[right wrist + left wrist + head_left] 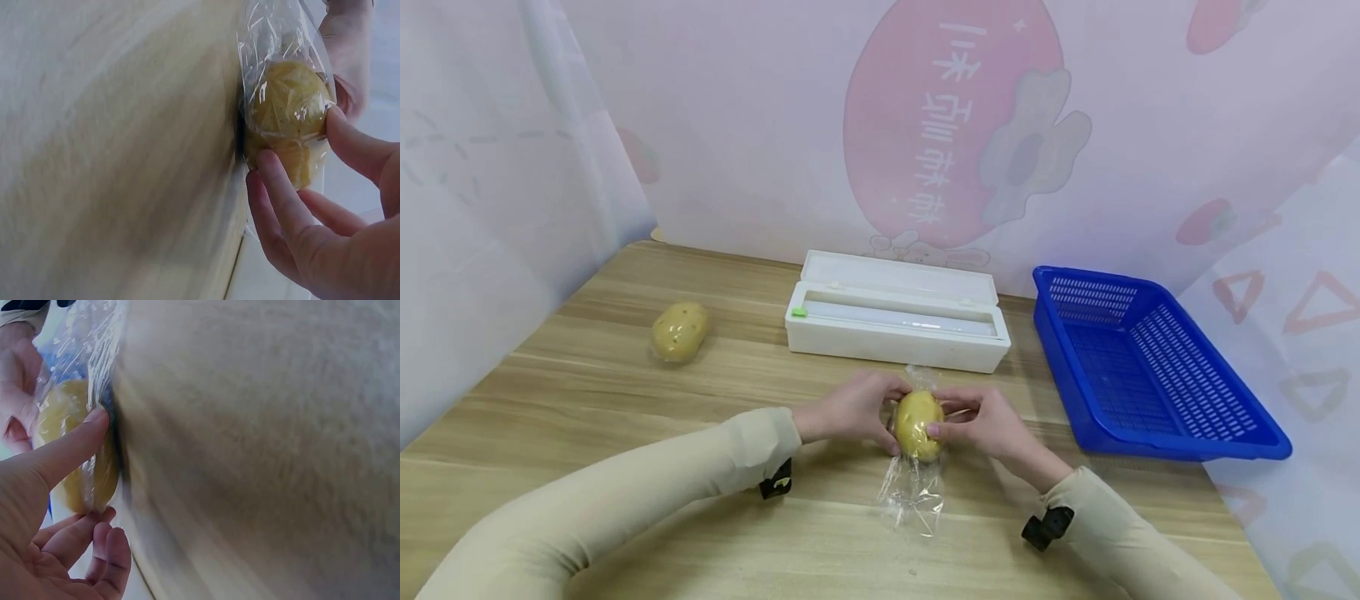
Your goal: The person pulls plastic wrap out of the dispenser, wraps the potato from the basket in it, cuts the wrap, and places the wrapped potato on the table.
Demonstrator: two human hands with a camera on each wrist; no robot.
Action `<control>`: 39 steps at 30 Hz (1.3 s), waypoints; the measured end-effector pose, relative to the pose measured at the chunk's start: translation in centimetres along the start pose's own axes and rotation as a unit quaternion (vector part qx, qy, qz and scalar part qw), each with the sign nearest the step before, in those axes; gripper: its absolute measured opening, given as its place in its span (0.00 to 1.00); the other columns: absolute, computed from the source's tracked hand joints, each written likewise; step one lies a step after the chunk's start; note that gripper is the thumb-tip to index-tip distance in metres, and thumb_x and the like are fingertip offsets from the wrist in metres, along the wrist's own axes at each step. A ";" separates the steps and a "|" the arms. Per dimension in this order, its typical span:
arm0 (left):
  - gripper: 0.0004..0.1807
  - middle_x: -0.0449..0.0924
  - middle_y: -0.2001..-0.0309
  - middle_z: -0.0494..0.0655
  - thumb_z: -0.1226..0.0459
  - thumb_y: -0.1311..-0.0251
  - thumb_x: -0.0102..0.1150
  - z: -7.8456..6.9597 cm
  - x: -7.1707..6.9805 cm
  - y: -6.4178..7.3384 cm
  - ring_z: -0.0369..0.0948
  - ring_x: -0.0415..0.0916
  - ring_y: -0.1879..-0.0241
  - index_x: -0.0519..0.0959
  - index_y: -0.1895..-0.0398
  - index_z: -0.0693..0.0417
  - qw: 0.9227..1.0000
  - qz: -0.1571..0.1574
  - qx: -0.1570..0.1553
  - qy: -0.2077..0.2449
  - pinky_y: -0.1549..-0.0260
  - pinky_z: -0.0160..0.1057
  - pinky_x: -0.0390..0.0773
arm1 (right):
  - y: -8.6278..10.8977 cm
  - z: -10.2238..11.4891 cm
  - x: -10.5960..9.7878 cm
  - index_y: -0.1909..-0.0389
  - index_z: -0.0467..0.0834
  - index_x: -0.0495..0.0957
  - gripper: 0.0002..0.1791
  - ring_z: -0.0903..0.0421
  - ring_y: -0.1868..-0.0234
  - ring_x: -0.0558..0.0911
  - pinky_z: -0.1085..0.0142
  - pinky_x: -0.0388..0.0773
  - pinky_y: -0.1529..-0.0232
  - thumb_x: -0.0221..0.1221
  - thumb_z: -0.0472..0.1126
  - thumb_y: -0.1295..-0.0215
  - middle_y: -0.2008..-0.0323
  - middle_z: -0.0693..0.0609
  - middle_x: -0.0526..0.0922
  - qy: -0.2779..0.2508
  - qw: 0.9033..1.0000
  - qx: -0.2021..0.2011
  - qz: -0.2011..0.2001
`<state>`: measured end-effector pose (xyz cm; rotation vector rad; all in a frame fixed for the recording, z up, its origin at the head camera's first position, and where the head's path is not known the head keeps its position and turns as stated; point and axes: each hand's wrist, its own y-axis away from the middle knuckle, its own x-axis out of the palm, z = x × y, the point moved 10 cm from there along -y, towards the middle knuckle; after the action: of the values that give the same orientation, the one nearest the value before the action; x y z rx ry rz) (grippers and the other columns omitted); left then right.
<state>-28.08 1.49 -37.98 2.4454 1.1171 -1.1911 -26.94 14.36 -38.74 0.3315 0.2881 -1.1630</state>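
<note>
A yellow potato [917, 423] wrapped in clear plastic film [916, 497] stands near the middle of the table, with loose film trailing from its near and far ends. My left hand [859, 410] holds its left side; in the left wrist view the thumb lies along the potato [65, 415] and the fingertips touch its far end. From the right, my right hand [992, 423] grips the same potato between thumb and fingers. Crinkled film covers the potato [290, 103] in the right wrist view and stands up loosely beyond one end.
Behind the hands sits a white film dispenser box [898, 321], lid up, with a roll inside and a green slider [799, 312]. A blue basket [1157, 367] stands at the right. Another potato [680, 332], apparently film-wrapped, lies on the left of the wooden table [700, 533].
</note>
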 end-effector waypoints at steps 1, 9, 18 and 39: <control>0.43 0.81 0.51 0.48 0.63 0.73 0.86 -0.1 0.1 0.0 0.41 0.78 0.52 0.77 0.45 0.61 1.000 -0.004 0.004 -0.005 0.48 0.41 0.74 | 0.0 -0.1 0.1 0.42 0.32 0.77 0.31 0.46 0.58 0.84 0.60 0.81 0.57 0.74 0.36 0.47 0.55 0.39 0.83 -0.008 1.000 0.004 -0.001; 0.46 0.81 0.55 0.45 0.62 0.76 0.86 0.3 0.0 0.1 0.39 0.76 0.59 0.76 0.45 0.61 0.999 -0.028 0.010 -0.025 0.54 0.39 0.75 | -0.4 -0.6 0.5 0.43 0.32 0.77 0.30 0.46 0.57 0.84 0.60 0.82 0.58 0.74 0.34 0.48 0.56 0.38 0.84 -0.046 0.999 0.014 -0.024; 0.50 0.80 0.49 0.50 0.60 0.71 0.85 0.8 -0.5 0.5 0.45 0.75 0.51 0.72 0.39 0.65 0.999 -0.019 0.002 -0.043 0.47 0.44 0.73 | -0.7 -0.6 0.7 0.44 0.35 0.79 0.28 0.48 0.56 0.84 0.61 0.81 0.57 0.73 0.38 0.46 0.53 0.39 0.83 -0.036 0.998 0.011 -0.051; 0.28 0.78 0.46 0.48 0.63 0.53 0.78 -2.5 -4.1 3.8 0.44 0.75 0.48 0.80 0.47 0.57 0.990 -0.067 0.107 -0.069 0.53 0.41 0.78 | 2.5 2.7 -0.3 0.51 0.38 0.84 0.25 0.40 0.59 0.81 0.54 0.82 0.60 0.73 0.26 0.54 0.52 0.47 0.80 0.137 0.969 -0.201 0.039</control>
<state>-25.49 -2.18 -33.83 2.4245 1.1863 -1.5698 -24.59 14.46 -35.90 0.1426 0.7353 -0.9526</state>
